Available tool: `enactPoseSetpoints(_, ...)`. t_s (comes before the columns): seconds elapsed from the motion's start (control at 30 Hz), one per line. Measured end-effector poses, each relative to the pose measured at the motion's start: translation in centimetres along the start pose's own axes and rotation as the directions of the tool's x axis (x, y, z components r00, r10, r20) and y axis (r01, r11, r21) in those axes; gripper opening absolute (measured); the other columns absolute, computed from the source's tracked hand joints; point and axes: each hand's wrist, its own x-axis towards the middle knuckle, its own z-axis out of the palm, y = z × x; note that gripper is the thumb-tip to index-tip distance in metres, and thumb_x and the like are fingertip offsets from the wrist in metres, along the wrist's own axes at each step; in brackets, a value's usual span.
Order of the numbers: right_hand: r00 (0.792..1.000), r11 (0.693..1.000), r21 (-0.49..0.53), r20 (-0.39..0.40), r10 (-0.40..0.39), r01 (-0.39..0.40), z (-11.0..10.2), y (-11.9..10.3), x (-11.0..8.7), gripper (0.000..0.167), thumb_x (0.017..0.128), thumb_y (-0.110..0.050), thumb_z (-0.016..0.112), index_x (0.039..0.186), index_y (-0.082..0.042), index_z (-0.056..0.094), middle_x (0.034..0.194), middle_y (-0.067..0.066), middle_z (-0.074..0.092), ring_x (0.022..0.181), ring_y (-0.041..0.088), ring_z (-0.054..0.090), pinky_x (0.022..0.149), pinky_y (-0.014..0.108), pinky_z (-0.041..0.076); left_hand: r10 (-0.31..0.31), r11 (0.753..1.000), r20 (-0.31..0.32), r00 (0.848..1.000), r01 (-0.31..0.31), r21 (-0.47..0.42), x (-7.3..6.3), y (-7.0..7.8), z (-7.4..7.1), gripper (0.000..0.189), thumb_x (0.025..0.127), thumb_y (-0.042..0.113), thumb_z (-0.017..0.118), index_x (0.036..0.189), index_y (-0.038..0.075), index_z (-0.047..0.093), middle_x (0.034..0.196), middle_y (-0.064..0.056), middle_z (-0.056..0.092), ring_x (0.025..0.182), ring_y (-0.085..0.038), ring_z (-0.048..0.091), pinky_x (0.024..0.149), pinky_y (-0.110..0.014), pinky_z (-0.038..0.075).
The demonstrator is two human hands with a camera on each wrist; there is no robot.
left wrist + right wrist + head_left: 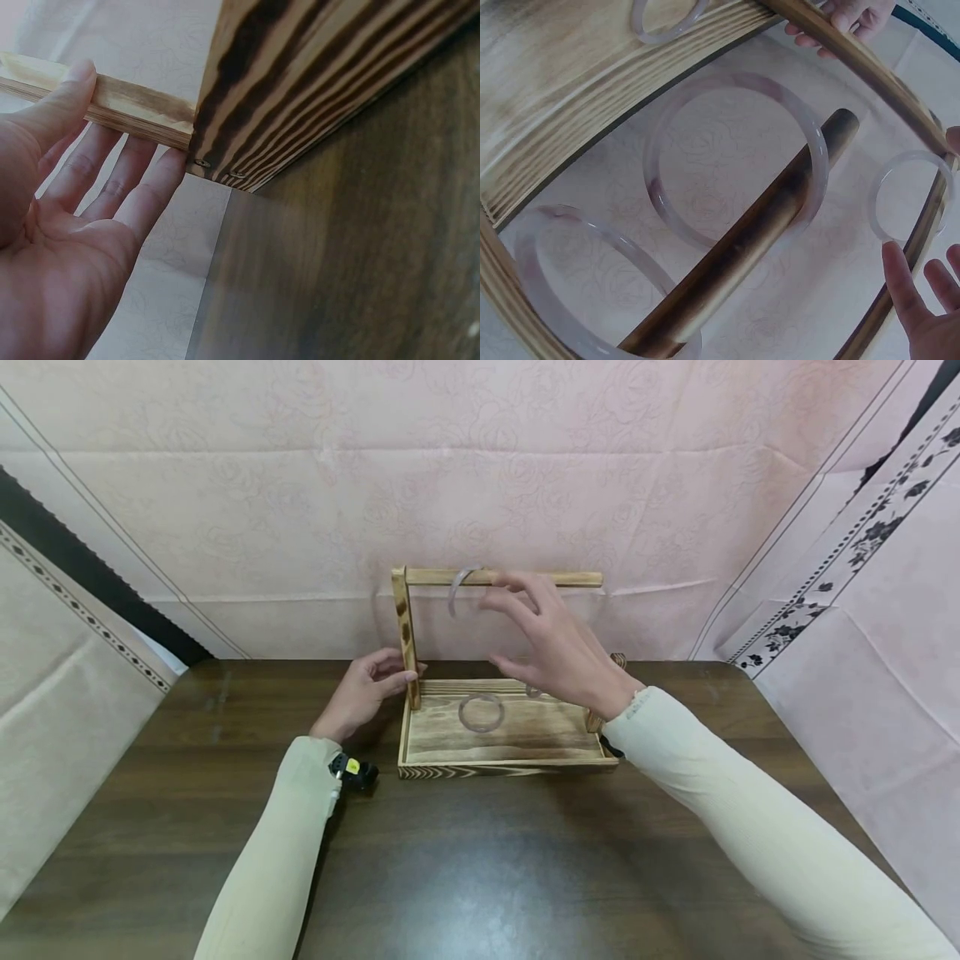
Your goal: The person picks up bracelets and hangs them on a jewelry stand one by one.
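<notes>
A wooden display stand has a shallow tray base (510, 769), a left post (407, 627) and a top bar (435, 577). My left hand (367, 687) grips that post, thumb on one side and fingers on the other. One pale translucent bangle (454, 593) hangs on the top bar. Beside it, my right hand (551, 647) hovers with spread fingers; in the right wrist view a fingertip meets or overlaps the bangle's edge. Two more bangles, a middle one (651, 161) and a nearer one (529, 255), circle a lower bar (739, 251). Another bangle (480, 731) lies in the tray.
The stand is on a dark brown wooden table (480, 868), close to its back edge. A pale patterned cloth (480, 493) hangs behind. A small black device (356, 772) sits at my left wrist.
</notes>
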Motion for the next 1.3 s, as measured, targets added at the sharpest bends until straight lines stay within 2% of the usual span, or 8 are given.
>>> enactPoseSetpoints(0.23, 0.999, 1.000, 0.012, 0.031, -0.019, 0.019, -0.3, -0.5, -1.0, 0.059, 0.086, -0.025, 0.083, 0.138, -0.018, 0.055, 0.148, 0.010, 0.046, 0.132, 0.027, 0.048, 0.094, 0.041, 0.053, -0.002, 1.000, -0.001, 1.000, 0.002, 0.005, 0.0, 0.2, 0.0, 0.034, 0.099, 0.022, 0.068, 0.129, 0.006, 0.063, 0.133, -0.015, 0.069, 0.124, -0.034, 0.064, 0.100, -0.031, 0.057)
enactPoseSetpoints(0.4, 0.998, 0.999, 0.040, 0.063, -0.031, 0.029, -0.3, -1.0, -1.9, 0.058, 0.085, -0.023, 0.084, 0.136, -0.015, 0.057, 0.146, 0.012, 0.048, 0.130, 0.029, 0.050, 0.094, 0.042, 0.053, 0.009, 1.000, 0.000, 1.000, -0.009, 0.015, 0.0, 0.1, 0.1, 0.035, 0.099, 0.023, 0.068, 0.129, 0.006, 0.063, 0.133, -0.016, 0.068, 0.123, -0.034, 0.064, 0.100, -0.030, 0.057)
enactPoseSetpoints(0.6, 0.988, 0.999, 0.027, 0.152, -0.033, 0.029, 0.0, -1.6, -2.8, 0.055, 0.087, -0.027, 0.082, 0.136, -0.014, 0.059, 0.136, 0.009, 0.056, 0.120, 0.024, 0.057, 0.091, 0.038, 0.057, 0.028, 0.999, -0.002, 1.000, -0.028, 0.023, -0.1, 0.1, 0.0, 0.035, 0.099, 0.023, 0.068, 0.129, 0.005, 0.063, 0.132, -0.017, 0.069, 0.122, -0.033, 0.066, 0.100, -0.032, 0.057)
enactPoseSetpoints(0.7, 0.981, 0.999, 0.026, 0.186, -0.051, 0.047, 0.4, -1.8, -3.1, 0.051, 0.089, -0.028, 0.079, 0.134, -0.015, 0.061, 0.130, 0.005, 0.060, 0.116, 0.021, 0.059, 0.096, 0.038, 0.055, 0.025, 0.999, 0.000, 1.000, -0.025, 0.033, 0.0, 0.0, -0.1, 0.035, 0.099, 0.023, 0.069, 0.129, 0.006, 0.064, 0.132, -0.015, 0.069, 0.121, -0.029, 0.067, 0.101, -0.032, 0.056)
enactPoseSetpoints(0.87, 0.975, 0.997, 0.052, 0.214, -0.067, 0.057, 1.3, -2.0, -3.4, 0.044, 0.088, -0.025, 0.080, 0.128, -0.014, 0.066, 0.118, 0.001, 0.064, 0.108, 0.018, 0.062, 0.093, 0.036, 0.054, 0.025, 0.998, 0.003, 1.000, -0.025, 0.051, 0.1, 0.0, -0.3, 0.035, 0.098, 0.024, 0.070, 0.128, 0.006, 0.065, 0.132, -0.015, 0.070, 0.114, -0.017, 0.069, 0.097, -0.025, 0.057)
enactPoseSetpoints(1.03, 0.964, 0.996, 0.075, 0.260, -0.060, 0.042, 1.8, -2.2, -3.5, 0.044, 0.088, -0.026, 0.081, 0.128, -0.014, 0.066, 0.120, 0.002, 0.064, 0.112, 0.018, 0.060, 0.092, 0.036, 0.056, 0.003, 1.000, 0.009, 1.000, -0.003, 0.023, 0.1, 0.1, -0.4, 0.037, 0.098, 0.021, 0.069, 0.130, 0.003, 0.063, 0.134, -0.019, 0.067, 0.112, -0.012, 0.069, 0.098, -0.027, 0.058)
enactPoseSetpoints(1.17, 0.957, 0.996, 0.075, 0.281, -0.064, 0.045, 2.2, -2.3, -3.6, 0.043, 0.089, -0.027, 0.080, 0.128, -0.016, 0.065, 0.124, 0.001, 0.062, 0.114, 0.018, 0.059, 0.093, 0.036, 0.056, 0.001, 1.000, 0.012, 1.000, -0.001, 0.005, 0.0, 0.3, -0.3, 0.036, 0.098, 0.018, 0.069, 0.130, 0.003, 0.063, 0.135, -0.020, 0.066, 0.114, -0.017, 0.069, 0.099, -0.032, 0.058)
enactPoseSetpoints(1.3, 0.956, 0.996, 0.079, 0.286, -0.067, 0.046, 2.8, -2.3, -3.7, 0.039, 0.091, -0.029, 0.078, 0.126, -0.018, 0.066, 0.125, 0.000, 0.061, 0.113, 0.017, 0.060, 0.092, 0.035, 0.056, 0.023, 1.000, 0.011, 1.000, -0.023, 0.013, 0.0, 0.3, -0.3, 0.036, 0.098, 0.018, 0.069, 0.130, 0.003, 0.062, 0.134, -0.019, 0.067, 0.119, -0.027, 0.067, 0.099, -0.029, 0.057)
